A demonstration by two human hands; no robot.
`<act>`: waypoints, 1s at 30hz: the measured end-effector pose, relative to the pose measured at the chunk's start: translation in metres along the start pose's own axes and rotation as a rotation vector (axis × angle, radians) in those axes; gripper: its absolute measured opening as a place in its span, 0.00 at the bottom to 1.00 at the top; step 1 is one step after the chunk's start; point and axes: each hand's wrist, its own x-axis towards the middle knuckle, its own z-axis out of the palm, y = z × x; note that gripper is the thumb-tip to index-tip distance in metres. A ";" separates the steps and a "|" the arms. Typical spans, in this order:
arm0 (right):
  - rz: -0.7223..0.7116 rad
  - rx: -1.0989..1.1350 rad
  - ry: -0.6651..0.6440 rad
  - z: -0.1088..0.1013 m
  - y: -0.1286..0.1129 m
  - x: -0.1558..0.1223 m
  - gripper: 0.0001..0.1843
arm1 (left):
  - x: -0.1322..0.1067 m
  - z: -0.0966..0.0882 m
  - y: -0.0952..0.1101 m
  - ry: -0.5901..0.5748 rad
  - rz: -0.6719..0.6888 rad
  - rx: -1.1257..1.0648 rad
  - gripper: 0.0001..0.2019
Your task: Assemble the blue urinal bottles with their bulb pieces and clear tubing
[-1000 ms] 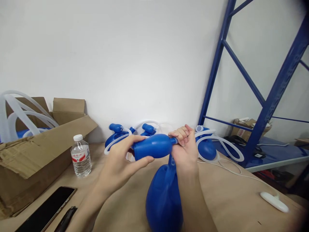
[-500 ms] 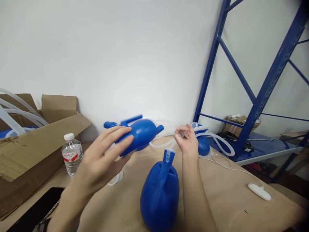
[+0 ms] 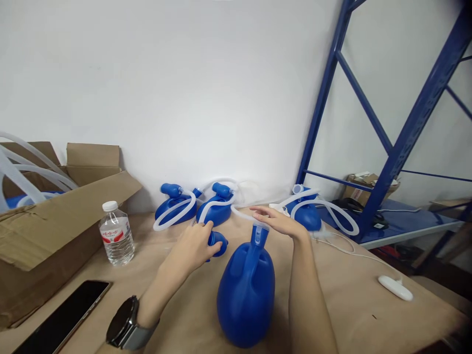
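Brushed by the spread, seemingly empty right grip [image 3: 278, 221], the blue jug [image 3: 246, 300] could topple, with the left grip [image 3: 194, 246] curled round a blue bulb [image 3: 221, 239].

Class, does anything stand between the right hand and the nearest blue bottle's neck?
Nothing visible does: the right hand is right by the top of the nearest blue bottle's neck, though whether they touch is unclear.

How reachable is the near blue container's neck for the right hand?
Likely yes: the right hand is close by the near blue container's neck, with nothing visible between them.
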 end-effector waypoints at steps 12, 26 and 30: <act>-0.276 -0.380 0.046 0.008 -0.006 -0.014 0.11 | 0.004 0.038 0.008 -0.137 -0.104 0.162 0.17; -0.534 -1.047 0.040 0.026 0.020 -0.040 0.17 | -0.005 0.059 0.038 -0.096 0.093 -0.070 0.26; -0.644 -1.032 0.033 0.040 0.023 -0.010 0.15 | -0.015 0.059 0.059 -0.142 0.123 -0.356 0.37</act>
